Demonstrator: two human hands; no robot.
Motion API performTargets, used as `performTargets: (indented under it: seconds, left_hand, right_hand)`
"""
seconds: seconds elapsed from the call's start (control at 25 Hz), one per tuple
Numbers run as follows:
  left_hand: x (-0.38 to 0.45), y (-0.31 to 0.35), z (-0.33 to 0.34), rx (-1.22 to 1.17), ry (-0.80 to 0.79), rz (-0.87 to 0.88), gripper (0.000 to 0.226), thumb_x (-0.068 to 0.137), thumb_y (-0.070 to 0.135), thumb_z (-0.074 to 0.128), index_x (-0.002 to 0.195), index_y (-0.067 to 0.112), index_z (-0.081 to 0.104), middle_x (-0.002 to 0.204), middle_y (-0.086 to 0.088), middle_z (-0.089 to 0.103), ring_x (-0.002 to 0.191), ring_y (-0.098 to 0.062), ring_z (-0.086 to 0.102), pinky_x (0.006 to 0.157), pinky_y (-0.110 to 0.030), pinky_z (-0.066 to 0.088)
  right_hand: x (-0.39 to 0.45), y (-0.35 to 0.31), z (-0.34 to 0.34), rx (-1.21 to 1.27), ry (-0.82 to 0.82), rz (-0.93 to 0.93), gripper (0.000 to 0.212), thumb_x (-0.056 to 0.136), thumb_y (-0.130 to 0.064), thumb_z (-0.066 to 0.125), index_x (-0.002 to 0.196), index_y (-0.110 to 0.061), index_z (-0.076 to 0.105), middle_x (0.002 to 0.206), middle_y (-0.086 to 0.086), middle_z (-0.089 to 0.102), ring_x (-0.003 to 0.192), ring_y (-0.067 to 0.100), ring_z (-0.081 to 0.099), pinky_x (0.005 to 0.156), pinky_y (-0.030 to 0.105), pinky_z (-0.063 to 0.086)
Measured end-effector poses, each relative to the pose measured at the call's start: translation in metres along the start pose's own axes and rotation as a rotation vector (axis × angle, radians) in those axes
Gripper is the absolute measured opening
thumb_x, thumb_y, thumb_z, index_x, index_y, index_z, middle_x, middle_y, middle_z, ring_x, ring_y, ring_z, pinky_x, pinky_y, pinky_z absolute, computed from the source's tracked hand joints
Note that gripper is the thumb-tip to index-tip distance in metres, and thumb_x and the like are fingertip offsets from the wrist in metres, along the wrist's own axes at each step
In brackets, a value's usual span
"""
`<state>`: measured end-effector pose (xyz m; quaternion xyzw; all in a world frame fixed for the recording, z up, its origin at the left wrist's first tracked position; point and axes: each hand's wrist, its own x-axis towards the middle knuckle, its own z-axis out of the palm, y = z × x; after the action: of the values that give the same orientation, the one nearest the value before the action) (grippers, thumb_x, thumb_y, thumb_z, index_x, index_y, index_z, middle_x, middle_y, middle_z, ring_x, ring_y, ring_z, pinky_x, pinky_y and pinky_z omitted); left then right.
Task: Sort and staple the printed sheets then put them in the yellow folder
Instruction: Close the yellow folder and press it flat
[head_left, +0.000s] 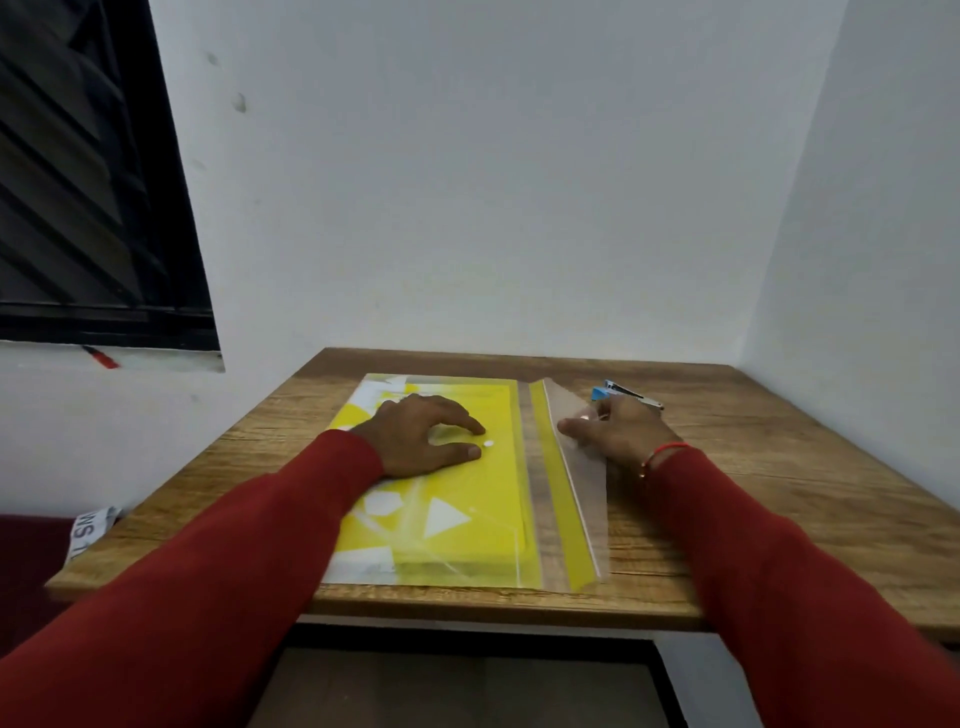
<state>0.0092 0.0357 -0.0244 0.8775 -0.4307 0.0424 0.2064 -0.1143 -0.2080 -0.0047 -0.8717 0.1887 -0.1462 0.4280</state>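
Head view. A translucent yellow plastic folder with white geometric shapes (441, 499) lies flat on the wood-grain surface (753, 467), its near edge almost flush with the front edge of that surface. The outline of a stack of sheets (467, 519) shows through the yellow cover; no print on them can be made out.

The left hand (421, 436), in a long red sleeve (208, 597), rests palm down on the upper half of the folder. Its fingers (467, 421) are slightly spread and bent, with the thumb and forefinger tips lying on the cover just beside a small white snap button (489, 444).

The right hand (618, 431), with a thin red thread bracelet (662, 453) at the wrist, holds the folder's clear triangular closing flap (576, 467), which stands raised off the surface along the folder's right side. The thumb lies on the flap's inner face and the other fingers sit behind it, seen through the plastic, so that the flap is pinched between them.

A small blue and silver stapler (626, 394) lies on the surface just beyond the right hand, near the far right of the folder.
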Motion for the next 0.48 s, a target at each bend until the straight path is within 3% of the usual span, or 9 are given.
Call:
performTargets:
  seconds: [0.08, 0.2, 0.32, 0.48]
  left_hand:
    - [-0.001, 0.001, 0.002, 0.005, -0.001, 0.031, 0.058, 0.069, 0.081, 0.043, 0.117, 0.055, 0.062, 0.139, 0.022, 0.055, 0.134, -0.003, 0.045, 0.112, -0.046, 0.033]
    - [-0.002, 0.004, 0.002, 0.022, -0.033, 0.026, 0.052, 0.072, 0.078, 0.040, 0.118, 0.061, 0.057, 0.148, 0.019, 0.047, 0.140, -0.008, 0.039, 0.111, -0.053, 0.027]
    - [-0.003, 0.009, 0.001, 0.048, -0.078, 0.011, 0.058, 0.072, 0.081, 0.037, 0.123, 0.060, 0.056, 0.150, 0.018, 0.043, 0.141, -0.011, 0.035, 0.108, -0.053, 0.023]
    - [-0.003, 0.009, 0.001, 0.065, -0.071, 0.024, 0.069, 0.066, 0.091, 0.035, 0.123, 0.058, 0.057, 0.147, 0.018, 0.047, 0.138, -0.010, 0.039, 0.107, -0.055, 0.026]
  right_hand:
    - [-0.007, -0.012, 0.003, 0.305, -0.014, -0.060, 0.016, 0.083, -0.016, 0.077, 0.087, -0.013, 0.061, 0.077, 0.007, 0.068, 0.061, 0.017, 0.062, 0.060, 0.030, 0.049]
    - [-0.013, -0.025, 0.014, 0.353, -0.021, -0.134, 0.016, 0.083, -0.017, 0.078, 0.083, -0.008, 0.064, 0.066, 0.005, 0.068, 0.050, 0.012, 0.061, 0.047, 0.022, 0.048]
    - [-0.010, -0.028, 0.026, 0.315, -0.043, -0.185, 0.027, 0.085, -0.028, 0.075, 0.084, -0.002, 0.069, 0.070, 0.006, 0.071, 0.059, 0.015, 0.064, 0.056, 0.028, 0.054]
    - [-0.005, -0.024, 0.034, 0.243, -0.126, -0.254, 0.029, 0.096, -0.032, 0.061, 0.081, -0.011, 0.073, 0.074, -0.001, 0.073, 0.067, 0.007, 0.065, 0.064, 0.024, 0.051]
